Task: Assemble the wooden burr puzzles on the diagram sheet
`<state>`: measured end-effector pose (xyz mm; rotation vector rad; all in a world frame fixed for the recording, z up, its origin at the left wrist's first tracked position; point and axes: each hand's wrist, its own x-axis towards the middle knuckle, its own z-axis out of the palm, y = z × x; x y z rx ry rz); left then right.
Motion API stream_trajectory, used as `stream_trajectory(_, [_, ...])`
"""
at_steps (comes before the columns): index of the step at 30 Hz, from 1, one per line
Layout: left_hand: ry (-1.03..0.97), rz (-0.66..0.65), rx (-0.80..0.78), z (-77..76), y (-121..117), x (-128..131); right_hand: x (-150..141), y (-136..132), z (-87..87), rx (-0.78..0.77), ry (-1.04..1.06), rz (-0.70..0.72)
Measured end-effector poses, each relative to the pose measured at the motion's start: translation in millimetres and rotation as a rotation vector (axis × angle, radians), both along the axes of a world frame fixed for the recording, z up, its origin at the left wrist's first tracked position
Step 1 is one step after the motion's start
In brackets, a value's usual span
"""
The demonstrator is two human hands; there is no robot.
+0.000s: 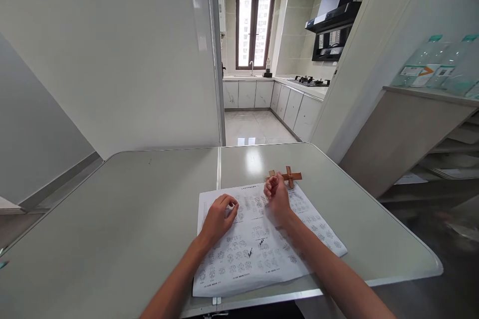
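Observation:
A printed paper sheet [239, 259] with rows of small round patterns lies on the table, two dark marks near its middle. On its left part rests my left hand [220, 214], fingers loosely bent and the thumb apart, holding nothing I can see. My right hand [277, 195] is over the sheet's far edge, fingers curled in. Right beside those fingers is a brown wooden cross-shaped piece [290, 177]; more wood shows behind and to the left of them. Whether the fingers grip the wood or anything else is hidden.
The pale table [142, 229] has a metal seam [219, 169] running across it. A shelf unit [415, 124] with clear plastic bottles [422, 67] stands to the right. Beyond the table, a doorway opens on a kitchen with white cabinets [247, 94] and a gas stove [310, 81].

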<state>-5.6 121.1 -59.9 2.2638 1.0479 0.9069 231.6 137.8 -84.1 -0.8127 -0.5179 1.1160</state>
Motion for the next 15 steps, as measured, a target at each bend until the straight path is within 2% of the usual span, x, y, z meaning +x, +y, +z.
stream_trajectory(8, [0.0, 0.001, -0.014, 4.3, -4, 1, 36, 14, -4.2, 0.023, 0.36, 0.039])
stream_trajectory(15, [0.001, 0.01, -0.037, 3.1, -3, 0, 50, 13, -8.5, 0.055, 0.55, 0.11])
